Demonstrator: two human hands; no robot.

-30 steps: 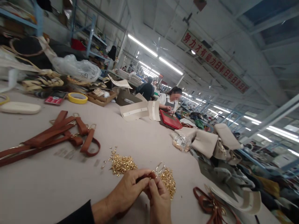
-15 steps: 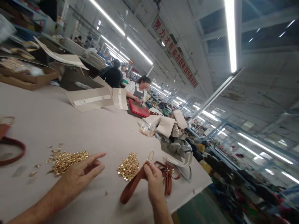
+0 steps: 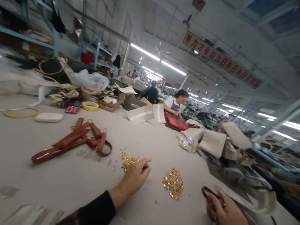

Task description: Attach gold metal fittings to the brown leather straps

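My left hand point(image 3: 137, 175) lies on the grey table point(image 3: 70, 184), forefinger stretched out, fingertips at the edge of a small pile of gold rivets point(image 3: 127, 159); I see nothing held in it. A second, larger rivet pile point(image 3: 173, 186) sits to its right. At the bottom right, my right hand point(image 3: 225, 212) is closed round a brown leather strap point(image 3: 209, 200) that lies with other straps near the table's edge. The hand's lower part is cut off by the frame.
A bundle of brown straps with metal rings point(image 3: 77, 140) lies at left. Behind it are a white oval piece point(image 3: 48, 117), a red calculator point(image 3: 73, 108) and yellow tape point(image 3: 90, 106). Beige bags point(image 3: 213, 142) crowd the right. A co-worker point(image 3: 175, 101) bends over a red piece point(image 3: 175, 121).
My hands have parted: the left went from the strap to the left rivet pile, while the right carried the strap down to the straps at the right table edge. The camera swung about.
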